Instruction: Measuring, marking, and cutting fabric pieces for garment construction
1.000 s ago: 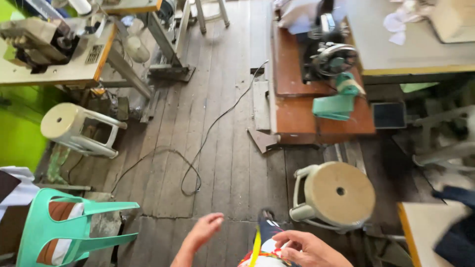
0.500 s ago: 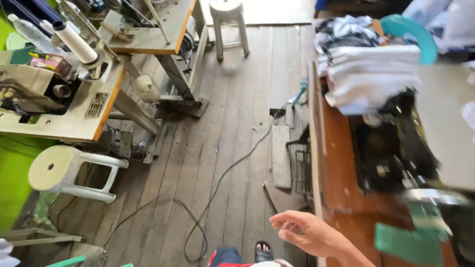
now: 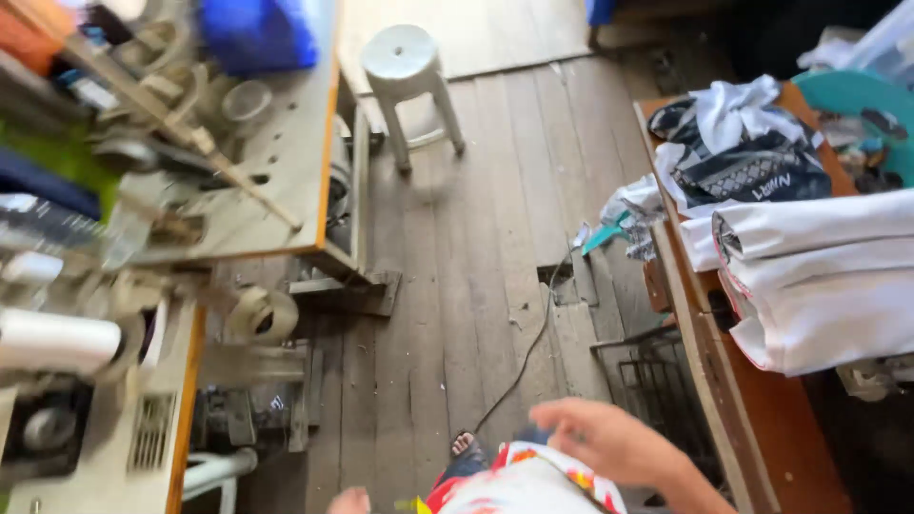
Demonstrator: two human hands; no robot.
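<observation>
My right hand (image 3: 609, 441) hangs blurred over the wooden plank floor (image 3: 457, 266), low in the view, fingers loosely apart and nothing in it. It is beside the front edge of a brown wooden table (image 3: 762, 419) that carries a stack of folded white cloth (image 3: 819, 276). Only a small pink tip of my left hand (image 3: 347, 500) shows at the bottom edge, and its fingers are hidden. My red, white and yellow patterned clothing (image 3: 524, 481) fills the bottom centre, with my sandalled foot (image 3: 464, 444) just above it.
A white plastic stool (image 3: 405, 67) stands at the far end of the aisle. Cluttered sewing tables (image 3: 276, 190) line the left side. A black cable (image 3: 524, 352) runs along the floor beside a metal rack (image 3: 647, 381). Dark and white garments (image 3: 752, 152) lie heaped at the back right.
The view has swung forward along the aisle. The white stool and folded cloth are now closer, and my right hand stays low in view while the left has dropped to the bottom edge.
</observation>
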